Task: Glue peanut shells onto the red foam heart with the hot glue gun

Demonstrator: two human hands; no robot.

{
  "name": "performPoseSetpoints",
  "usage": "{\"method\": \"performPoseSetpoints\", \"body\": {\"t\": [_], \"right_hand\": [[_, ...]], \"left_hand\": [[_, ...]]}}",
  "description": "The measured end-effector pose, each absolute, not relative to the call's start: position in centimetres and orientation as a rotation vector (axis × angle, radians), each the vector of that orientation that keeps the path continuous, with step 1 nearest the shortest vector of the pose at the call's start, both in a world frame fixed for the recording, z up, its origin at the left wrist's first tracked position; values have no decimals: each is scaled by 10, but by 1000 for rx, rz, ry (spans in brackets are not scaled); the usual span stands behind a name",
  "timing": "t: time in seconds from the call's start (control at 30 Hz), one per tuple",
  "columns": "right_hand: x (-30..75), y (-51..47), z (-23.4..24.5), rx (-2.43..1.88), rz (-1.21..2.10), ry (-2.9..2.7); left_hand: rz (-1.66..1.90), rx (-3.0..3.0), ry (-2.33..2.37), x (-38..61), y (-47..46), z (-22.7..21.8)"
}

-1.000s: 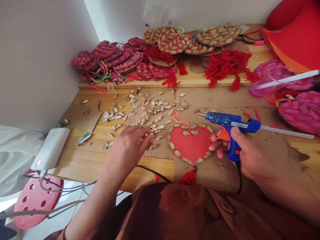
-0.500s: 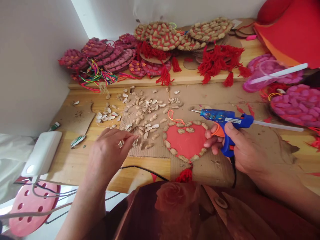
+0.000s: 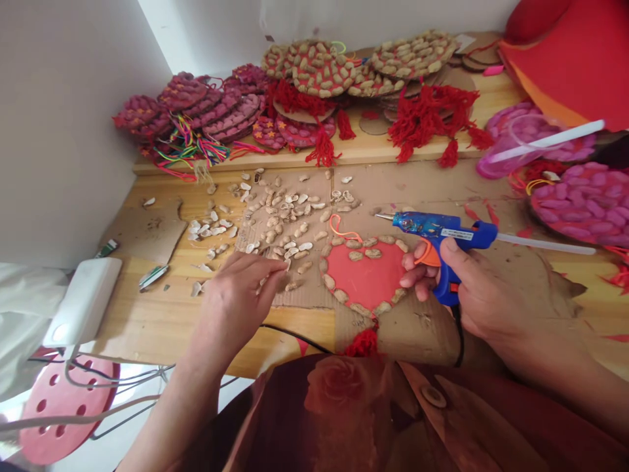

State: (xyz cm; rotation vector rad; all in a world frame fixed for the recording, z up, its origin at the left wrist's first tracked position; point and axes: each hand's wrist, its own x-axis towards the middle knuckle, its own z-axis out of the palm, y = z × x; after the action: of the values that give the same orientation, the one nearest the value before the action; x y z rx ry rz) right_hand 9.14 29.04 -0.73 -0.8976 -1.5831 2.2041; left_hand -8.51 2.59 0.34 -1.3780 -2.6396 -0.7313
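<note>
A red heart (image 3: 366,275) edged with peanut shells lies on a cardboard sheet (image 3: 432,196), with an orange loop at its top and a red tassel (image 3: 362,342) at its tip. My right hand (image 3: 472,288) grips a blue glue gun (image 3: 439,239) just right of the heart, nozzle pointing left, a finger on the orange trigger. My left hand (image 3: 236,298) rests left of the heart with its fingertips pinched together among loose peanut shells (image 3: 282,223); what they hold is too small to make out.
Finished shell-covered discs (image 3: 339,69) and pink ones (image 3: 206,108) with red tassels crowd the raised back ledge. Pink pieces (image 3: 584,200) lie at the right. A white box (image 3: 81,298) sits at the table's left edge, above a red stool (image 3: 59,406). The gun's black cord (image 3: 295,334) crosses the front.
My left hand slid back to the right, into the shell pile near the heart, and its fingertips closed. The right hand and glue gun stayed in place.
</note>
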Motion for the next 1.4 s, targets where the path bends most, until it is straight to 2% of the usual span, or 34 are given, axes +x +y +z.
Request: {"method": "performPoseSetpoints", "body": {"t": [0.33,0.97,1.13,1.4], "right_hand": [[94,292,-12,-850,2214,-1620],[96,293,-16,-785,2286,-1553],[97,293,-16,-777,2290,-1542],[96,293,-16,-800,2288,-1552]], "left_hand": [[-538,-1485,-2625,-96,60,-4],[-659,-1617,-2751,-83,51,4],[-743,-1667,-2618,-88,45,-1],[-577,-1863,-2472,-94,51,-6]]}}
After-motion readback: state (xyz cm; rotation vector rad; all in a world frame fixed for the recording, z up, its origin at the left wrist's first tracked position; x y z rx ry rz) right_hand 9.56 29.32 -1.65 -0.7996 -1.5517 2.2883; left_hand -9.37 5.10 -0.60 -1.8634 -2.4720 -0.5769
